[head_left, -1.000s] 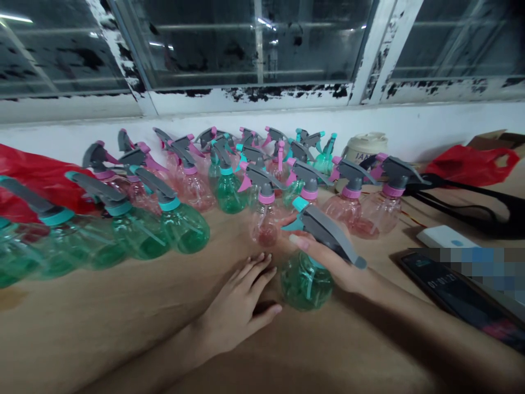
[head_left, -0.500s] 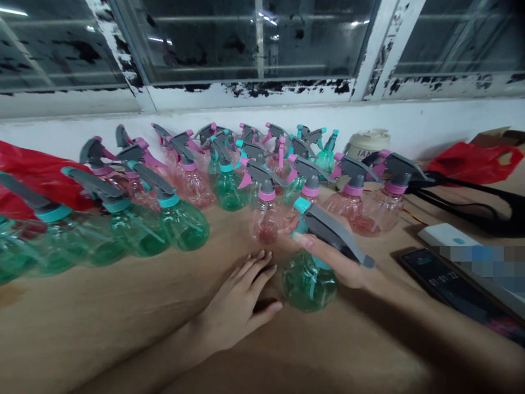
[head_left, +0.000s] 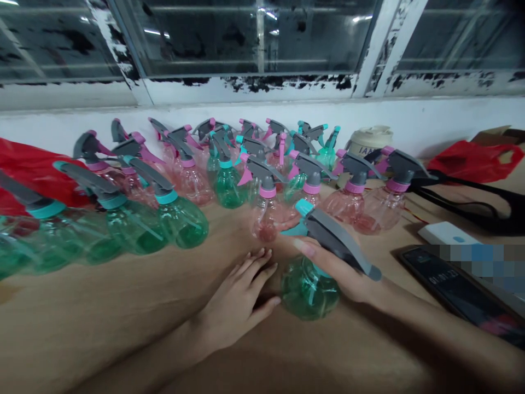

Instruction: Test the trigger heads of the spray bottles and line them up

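Two bare hands at a wooden table crowded with spray bottles, under a peeling window.

At the left edge lies a red bag [head_left: 28, 169], with green bottles [head_left: 180, 221] and pink bottles [head_left: 266, 219] ranked toward the centre. The left hand [head_left: 238, 301] lies flat and empty on the table [head_left: 102, 328], just beside the green spray bottle [head_left: 309, 290] at lower centre. The right hand [head_left: 342, 268] is wrapped round its neck under the grey trigger. Further right, a cream tub [head_left: 369, 139] shows "IAN", and the phone [head_left: 451, 284] shows digits too blurred to read.

The nearest bottle [head_left: 308, 289] stands before the bottle rows [head_left: 229, 183] (phone [head_left: 457, 284] to its right).
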`<act>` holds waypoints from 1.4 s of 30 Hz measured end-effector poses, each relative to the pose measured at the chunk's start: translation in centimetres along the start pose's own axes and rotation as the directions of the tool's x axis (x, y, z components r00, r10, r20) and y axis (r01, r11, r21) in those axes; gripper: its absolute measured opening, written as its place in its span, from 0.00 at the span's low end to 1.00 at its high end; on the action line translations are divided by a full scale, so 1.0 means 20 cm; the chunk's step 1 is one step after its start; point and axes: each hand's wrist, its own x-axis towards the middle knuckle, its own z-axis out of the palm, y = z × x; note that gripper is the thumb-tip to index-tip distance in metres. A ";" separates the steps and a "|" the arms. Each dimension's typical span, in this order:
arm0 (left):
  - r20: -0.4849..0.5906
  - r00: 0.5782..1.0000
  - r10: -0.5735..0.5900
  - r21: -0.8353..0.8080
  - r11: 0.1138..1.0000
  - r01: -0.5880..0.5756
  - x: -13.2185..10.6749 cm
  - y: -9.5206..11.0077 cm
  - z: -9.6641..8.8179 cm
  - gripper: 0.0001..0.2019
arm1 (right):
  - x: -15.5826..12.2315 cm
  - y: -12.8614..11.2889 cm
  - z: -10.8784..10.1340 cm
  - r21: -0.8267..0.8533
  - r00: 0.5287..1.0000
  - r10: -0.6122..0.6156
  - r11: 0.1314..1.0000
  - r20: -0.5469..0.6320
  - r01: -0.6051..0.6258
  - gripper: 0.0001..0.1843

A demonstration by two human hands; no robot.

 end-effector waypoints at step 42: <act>-0.046 0.999 0.025 -0.018 1.000 -0.026 0.00 -0.01 0.01 0.22 | 0.04 0.05 -0.04 0.047 0.999 -0.014 0.999 -0.036 0.016 0.12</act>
